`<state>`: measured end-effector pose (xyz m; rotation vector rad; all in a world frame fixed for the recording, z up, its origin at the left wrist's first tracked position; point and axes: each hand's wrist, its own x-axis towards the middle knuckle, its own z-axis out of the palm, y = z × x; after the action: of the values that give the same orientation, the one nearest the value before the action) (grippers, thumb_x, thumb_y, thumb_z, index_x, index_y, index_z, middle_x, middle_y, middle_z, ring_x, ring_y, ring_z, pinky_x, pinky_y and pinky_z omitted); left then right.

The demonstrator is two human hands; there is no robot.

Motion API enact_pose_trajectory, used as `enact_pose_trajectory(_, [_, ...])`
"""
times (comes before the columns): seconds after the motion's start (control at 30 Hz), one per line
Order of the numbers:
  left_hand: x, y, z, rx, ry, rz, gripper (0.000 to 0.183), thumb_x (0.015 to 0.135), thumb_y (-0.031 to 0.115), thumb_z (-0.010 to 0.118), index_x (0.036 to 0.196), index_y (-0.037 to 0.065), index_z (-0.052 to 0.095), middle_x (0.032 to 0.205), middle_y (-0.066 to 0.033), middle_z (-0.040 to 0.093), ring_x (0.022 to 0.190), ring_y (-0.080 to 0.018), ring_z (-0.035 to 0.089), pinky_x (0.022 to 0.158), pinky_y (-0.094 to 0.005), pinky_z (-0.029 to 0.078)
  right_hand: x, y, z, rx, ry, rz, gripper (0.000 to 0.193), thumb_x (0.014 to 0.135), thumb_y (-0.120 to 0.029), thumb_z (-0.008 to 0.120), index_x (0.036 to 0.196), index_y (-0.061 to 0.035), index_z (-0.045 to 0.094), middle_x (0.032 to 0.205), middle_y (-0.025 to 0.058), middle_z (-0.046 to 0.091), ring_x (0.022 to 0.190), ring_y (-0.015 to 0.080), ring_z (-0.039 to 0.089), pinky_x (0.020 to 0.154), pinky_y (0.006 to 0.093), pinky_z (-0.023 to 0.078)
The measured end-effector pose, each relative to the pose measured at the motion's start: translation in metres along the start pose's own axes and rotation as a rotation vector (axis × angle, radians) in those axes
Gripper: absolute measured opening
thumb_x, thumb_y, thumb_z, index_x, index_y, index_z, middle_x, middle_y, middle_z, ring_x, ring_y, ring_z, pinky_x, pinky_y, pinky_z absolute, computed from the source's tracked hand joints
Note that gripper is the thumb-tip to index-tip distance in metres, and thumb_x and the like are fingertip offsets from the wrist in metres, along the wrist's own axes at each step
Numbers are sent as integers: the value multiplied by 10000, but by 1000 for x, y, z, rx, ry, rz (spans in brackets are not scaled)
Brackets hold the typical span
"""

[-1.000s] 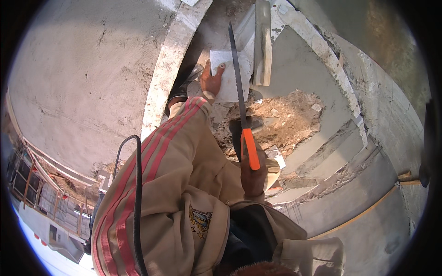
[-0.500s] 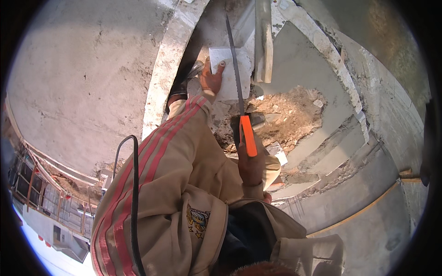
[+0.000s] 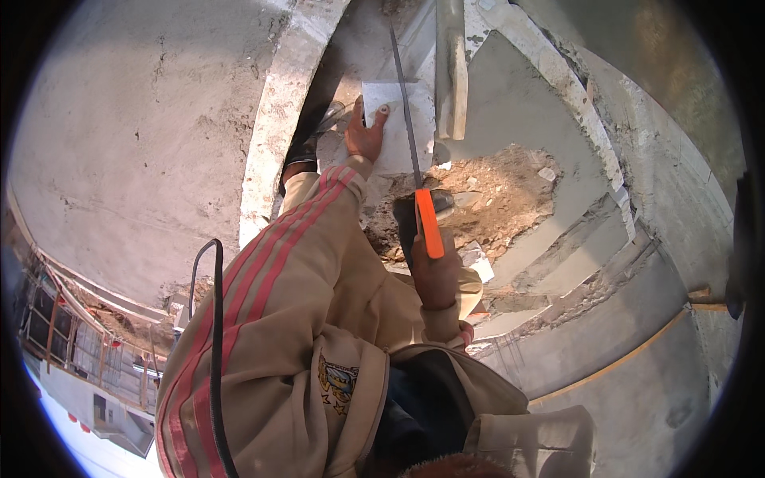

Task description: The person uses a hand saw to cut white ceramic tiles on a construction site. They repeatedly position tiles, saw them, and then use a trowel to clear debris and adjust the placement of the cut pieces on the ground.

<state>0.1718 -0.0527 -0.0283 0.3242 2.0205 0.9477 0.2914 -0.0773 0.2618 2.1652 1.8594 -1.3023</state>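
My right hand [image 3: 437,275] is closed round the orange handle of a handsaw [image 3: 429,223]. The long, dark toothed blade points away from me and lies across a flat white board [image 3: 394,150], splitting it from near edge to far edge in view. My left hand [image 3: 365,137] grips the board's left part, thumb on the top face and fingers at its far left side. The blade runs a little to the right of that thumb. What the board is made of, and how deep the blade sits in it, I cannot tell.
A dark shoe [image 3: 328,118] is left of the board. Broken earth and rubble [image 3: 514,191] lie to the right, beside wet-looking grey cement [image 3: 518,103]. A long pale post [image 3: 451,72] ends near the board. Concrete edging [image 3: 275,119] rises on the left. A black cable [image 3: 217,342] hangs near my left sleeve.
The saw's handle and my right hand have shifted slightly away from me, along the blade's line. My left hand stays on the board. The whole view has moved a little.
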Motion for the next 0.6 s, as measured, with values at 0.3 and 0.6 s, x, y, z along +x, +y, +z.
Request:
enact_pose_trajectory(0.3, [9, -15, -7, -43, 49, 30, 705, 868, 506, 712, 1415, 96, 540, 1142, -237, 699, 1088, -395, 669, 938, -456, 504, -93, 12, -17, -137, -60, 38, 115, 879, -71, 658, 967, -28, 597, 822, 181, 609, 757, 362, 633, 693, 460, 494])
enact_pose_trajectory(0.6, [13, -12, -4, -8, 60, 18, 722, 865, 552, 684, 1404, 94, 542, 1135, -257, 693, 1109, -405, 654, 956, -483, 492, 71, 35, 71, 206, 59, -134, 179, 896, -142, 661, 928, 1, 557, 633, 167, 589, 561, 331, 597, 549, 430, 465])
